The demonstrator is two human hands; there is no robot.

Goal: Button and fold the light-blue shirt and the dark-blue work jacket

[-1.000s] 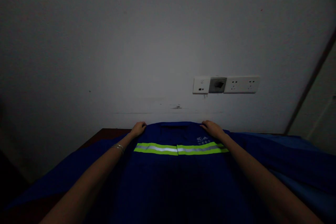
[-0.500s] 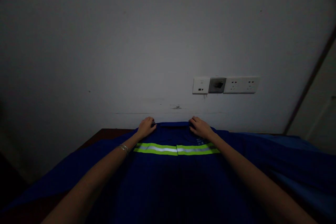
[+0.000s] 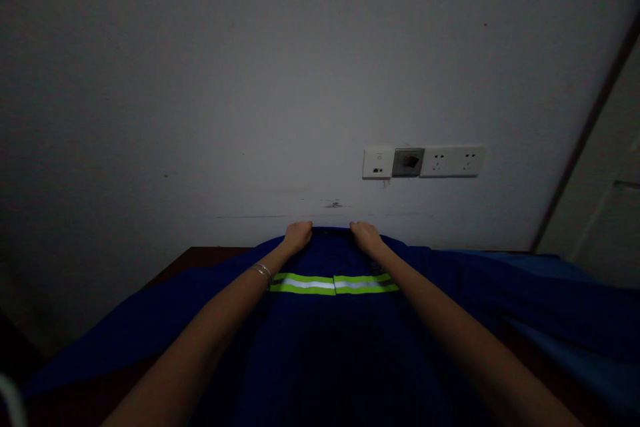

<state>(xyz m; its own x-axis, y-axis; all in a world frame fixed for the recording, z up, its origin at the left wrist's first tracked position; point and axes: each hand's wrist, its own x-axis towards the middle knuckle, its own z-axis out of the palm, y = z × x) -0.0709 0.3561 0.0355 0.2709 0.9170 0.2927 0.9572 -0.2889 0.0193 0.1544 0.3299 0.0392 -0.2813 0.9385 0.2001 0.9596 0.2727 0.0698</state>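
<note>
A dark blue work jacket [image 3: 320, 333] lies spread out with its sleeves out to both sides. A yellow-green and silver reflective band [image 3: 306, 284] crosses its chest. At the far end, my left hand [image 3: 299, 235] is closed on the left part of the jacket's collar. My right hand [image 3: 365, 236] grips the collar on the other side, a short gap away. Between the two hands the collar edge [image 3: 330, 229] stands slightly raised near the wall. My fingertips are partly hidden behind the knuckles. A bracelet circles my left wrist.
The jacket rests on a dark reddish-brown surface [image 3: 205, 256] against a pale wall [image 3: 280, 93]. Sockets and switches [image 3: 450, 161] are set in the wall to the right. Lighter blue cloth [image 3: 560, 353] lies under the right sleeve. A door [image 3: 615, 213] stands at far right.
Both hands have moved inward, closer together, and their fingers have closed on the collar. The collar edge between them has lifted a little. The view has shifted slightly.
</note>
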